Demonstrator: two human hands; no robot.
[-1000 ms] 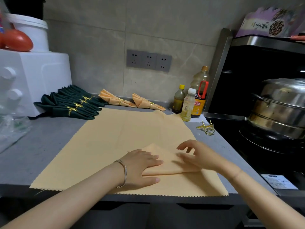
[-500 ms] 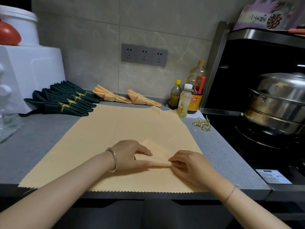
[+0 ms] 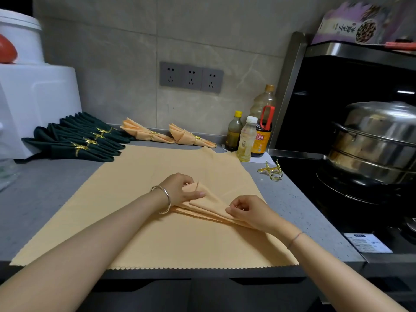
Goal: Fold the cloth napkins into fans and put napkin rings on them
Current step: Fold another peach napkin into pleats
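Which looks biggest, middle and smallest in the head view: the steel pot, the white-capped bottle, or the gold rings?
1. steel pot
2. white-capped bottle
3. gold rings
Pot is cropped at the edge, still plainly largest.

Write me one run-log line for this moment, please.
step: pleating peach napkin | left hand: pinches pleats | right hand: pinches narrow end | finished: green fans, peach fans, ringed | spare rings: loose on counter
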